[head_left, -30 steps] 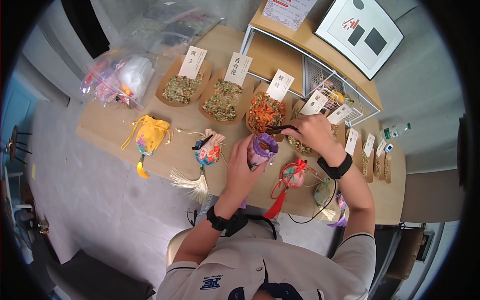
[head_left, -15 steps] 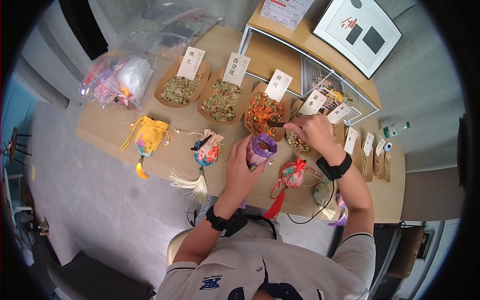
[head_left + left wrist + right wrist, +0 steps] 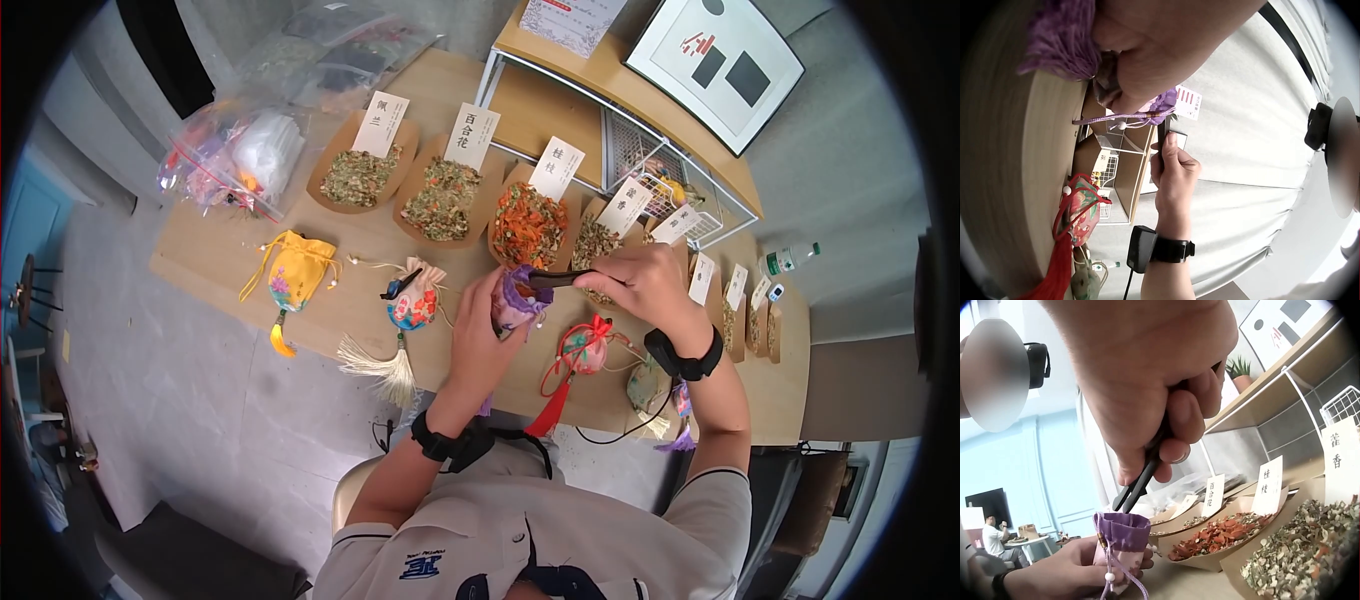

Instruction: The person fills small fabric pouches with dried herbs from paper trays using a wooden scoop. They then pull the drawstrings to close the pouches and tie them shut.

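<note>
My left hand grips a small drawstring pouch with a purple ruffled rim, holding it upright with its mouth up. In the left wrist view a purple tassel hangs by that hand. My right hand pinches dark tongs, their tips down at the pouch's mouth. Whatever lies between the tips is hidden by the rim. Just beyond the pouch stands a kraft-paper tray with orange and green dried herbs; the right wrist view shows the same herb mix close beside it.
More trays of dried herbs with upright name cards line the table. Along the front lie a yellow pouch, a floral pouch and a red-tasselled pouch. Plastic bags sit at back left, a wooden shelf behind.
The tongs have moved from the orange herb tray back toward me, down to the pouch's mouth, with my right hand turning along. My left hand and the pouch have stayed nearly still.
</note>
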A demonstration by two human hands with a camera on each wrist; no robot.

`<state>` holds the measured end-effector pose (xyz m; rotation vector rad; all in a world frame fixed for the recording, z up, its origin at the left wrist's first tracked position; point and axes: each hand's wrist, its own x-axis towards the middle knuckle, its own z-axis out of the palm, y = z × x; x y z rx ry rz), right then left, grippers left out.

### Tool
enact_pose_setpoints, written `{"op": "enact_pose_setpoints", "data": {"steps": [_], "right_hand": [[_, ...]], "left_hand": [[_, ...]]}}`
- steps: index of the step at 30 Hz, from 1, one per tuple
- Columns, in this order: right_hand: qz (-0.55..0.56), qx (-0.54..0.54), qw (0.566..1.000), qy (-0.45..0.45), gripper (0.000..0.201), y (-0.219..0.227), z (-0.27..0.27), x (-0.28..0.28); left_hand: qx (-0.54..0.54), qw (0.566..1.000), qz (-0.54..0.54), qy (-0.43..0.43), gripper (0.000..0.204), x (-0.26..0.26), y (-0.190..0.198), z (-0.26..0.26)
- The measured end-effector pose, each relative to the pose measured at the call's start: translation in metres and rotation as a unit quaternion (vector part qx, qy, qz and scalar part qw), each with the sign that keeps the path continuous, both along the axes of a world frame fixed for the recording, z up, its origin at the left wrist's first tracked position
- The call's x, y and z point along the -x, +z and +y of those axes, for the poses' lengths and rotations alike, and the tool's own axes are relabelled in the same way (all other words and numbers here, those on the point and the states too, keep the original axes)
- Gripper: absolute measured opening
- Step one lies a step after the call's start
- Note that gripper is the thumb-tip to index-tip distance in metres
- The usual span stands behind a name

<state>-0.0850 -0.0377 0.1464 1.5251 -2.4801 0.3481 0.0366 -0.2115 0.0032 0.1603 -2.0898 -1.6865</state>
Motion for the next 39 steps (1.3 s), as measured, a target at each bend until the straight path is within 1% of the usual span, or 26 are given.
{"op": "enact_pose_setpoints", "data": {"steps": [6, 9, 12, 15, 18, 21, 22, 25, 28, 30, 34, 39], "right_hand": [[-0.013, -0.003, 1.000, -0.017, 0.031, -0.008, 0.002, 0.006], [0.000, -0.045, 0.999, -0.009, 0.036, -0.012, -0.004, 0.002], [0.010, -0.097, 0.995, -0.006, 0.037, -0.017, -0.011, -0.002], [0.014, -0.121, 0.993, -0.010, 0.035, -0.016, -0.015, -0.005], [-0.021, -0.085, 0.996, -0.003, 0.034, -0.001, -0.014, -0.001], [-0.008, -0.077, 0.996, -0.039, 0.035, 0.007, -0.007, 0.016], [-0.014, -0.068, 0.995, -0.065, 0.036, 0.006, -0.007, 0.022], [0.032, -0.070, 0.995, -0.070, 0.038, -0.016, -0.002, 0.044], [0.069, -0.122, 0.987, -0.077, 0.041, -0.032, -0.006, 0.048], [0.072, -0.118, 0.988, -0.068, 0.042, -0.039, -0.011, 0.048], [0.075, -0.135, 0.986, -0.064, 0.037, -0.037, -0.021, 0.046], [0.095, -0.146, 0.983, -0.055, 0.038, -0.041, -0.022, 0.050]], "left_hand": [[0.003, 1.000, 0.005, 0.017, 0.071, 0.001, 0.001, 0.000], [-0.004, 1.000, 0.004, 0.013, 0.071, 0.001, 0.000, 0.000], [-0.006, 1.000, 0.010, 0.012, 0.071, 0.001, -0.001, 0.002], [0.000, 1.000, 0.010, 0.011, 0.071, 0.001, -0.001, 0.001], [0.005, 1.000, 0.006, 0.014, 0.072, 0.000, 0.001, 0.000], [0.006, 1.000, 0.002, 0.015, 0.072, 0.000, -0.001, 0.000], [0.007, 1.000, 0.000, 0.015, 0.072, 0.001, -0.001, 0.000], [0.004, 1.000, 0.002, 0.015, 0.071, 0.001, 0.001, 0.000], [0.003, 1.000, 0.006, 0.014, 0.071, 0.001, -0.001, -0.001], [0.002, 1.000, 0.005, 0.012, 0.071, 0.001, -0.001, -0.001], [0.003, 1.000, 0.001, 0.010, 0.071, 0.000, -0.001, -0.001], [-0.005, 1.000, -0.001, 0.007, 0.071, 0.000, 0.001, -0.001]]}}
